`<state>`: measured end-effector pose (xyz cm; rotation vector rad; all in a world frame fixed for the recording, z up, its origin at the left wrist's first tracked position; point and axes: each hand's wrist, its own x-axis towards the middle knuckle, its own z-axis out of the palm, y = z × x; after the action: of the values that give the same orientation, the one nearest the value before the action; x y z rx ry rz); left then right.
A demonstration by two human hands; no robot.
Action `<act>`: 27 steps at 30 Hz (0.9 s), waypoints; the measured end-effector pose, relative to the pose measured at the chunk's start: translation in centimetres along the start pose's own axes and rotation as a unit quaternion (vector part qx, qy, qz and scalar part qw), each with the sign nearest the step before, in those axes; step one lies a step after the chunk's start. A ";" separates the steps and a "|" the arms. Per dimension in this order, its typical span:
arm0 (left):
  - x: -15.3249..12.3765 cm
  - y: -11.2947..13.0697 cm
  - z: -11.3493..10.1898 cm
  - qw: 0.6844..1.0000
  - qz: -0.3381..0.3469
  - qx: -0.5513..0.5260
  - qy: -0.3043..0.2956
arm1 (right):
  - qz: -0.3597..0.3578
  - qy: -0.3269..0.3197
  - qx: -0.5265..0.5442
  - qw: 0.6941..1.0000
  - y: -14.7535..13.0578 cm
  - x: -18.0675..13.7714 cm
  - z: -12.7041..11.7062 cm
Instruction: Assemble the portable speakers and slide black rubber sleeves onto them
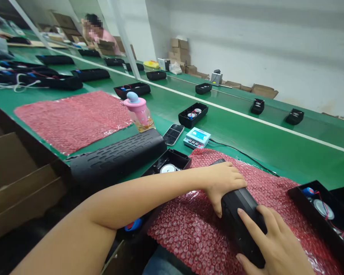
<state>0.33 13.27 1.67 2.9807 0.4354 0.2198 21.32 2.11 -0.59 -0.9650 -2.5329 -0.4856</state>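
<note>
A long black speaker housing (pixel 242 208) lies on a sheet of red bubble wrap (pixel 189 233) in front of me. My left hand (pixel 225 183) curls over its far end, fingers wrapped on top and thumb against the side. My right hand (pixel 271 240) grips the near end, the fingers lying across its top face. A black grille cover (pixel 114 158) rests to the left, beside an open black housing with a round speaker (pixel 169 162).
A pink-capped bottle (pixel 139 112), a phone (pixel 173 134) and a small blue-and-white tester (pixel 197 137) stand behind. Black trays with wired parts sit at the right (pixel 321 210) and along the green conveyor (pixel 246 130). Another red bubble sheet (pixel 71 118) lies left. A person sits far back.
</note>
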 end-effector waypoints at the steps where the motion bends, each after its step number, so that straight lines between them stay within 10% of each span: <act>1: 0.0 -0.1 0.1 1.000 0.003 -0.001 0.007 | -0.003 -0.005 0.002 1.000 0.1 -0.1 0.2; 17: -0.4 -0.3 -0.1 1.000 0.011 -0.013 0.017 | 0.007 -0.026 0.008 1.000 0.8 -1.8 1.4; 27: -0.2 -0.3 -0.1 0.999 0.004 -0.032 0.014 | 0.025 -0.060 0.013 0.998 0.2 2.4 -0.2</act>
<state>0.07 13.54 1.72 2.9197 0.4118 0.2709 19.82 3.47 0.68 -1.0750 -2.6076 -0.3895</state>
